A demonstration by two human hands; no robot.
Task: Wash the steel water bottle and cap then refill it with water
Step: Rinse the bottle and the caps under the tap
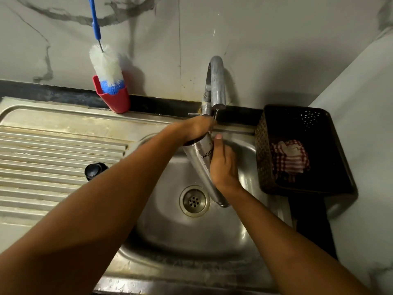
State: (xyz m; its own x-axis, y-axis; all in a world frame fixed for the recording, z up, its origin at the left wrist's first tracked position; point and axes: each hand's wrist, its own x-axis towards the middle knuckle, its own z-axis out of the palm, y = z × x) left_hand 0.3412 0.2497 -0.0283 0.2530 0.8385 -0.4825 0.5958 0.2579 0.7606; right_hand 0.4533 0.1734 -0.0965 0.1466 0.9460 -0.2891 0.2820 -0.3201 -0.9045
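Left hand [195, 128]: clasped the neck end of the steel water bottle [200, 165], just below the tap [215, 81] spout. Right hand [223, 165]: wrapped round the body, thumb lying up the side. Bottle: was brushed steel, tilted, base low over the sink [170, 231] basin beside the drain [194, 200]; dark printed lettering, partly covered, unreadable. Cap [95, 170]: black, round, sat apart on the ribbed drainboard [53, 156].

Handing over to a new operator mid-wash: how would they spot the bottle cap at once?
Find the steel sink basin, then the ridged drainboard to its left. The cap sits on those ridges by the basin's edge, beside the left forearm. It is small, round and black, unlike the red cup holding the brush farther back.
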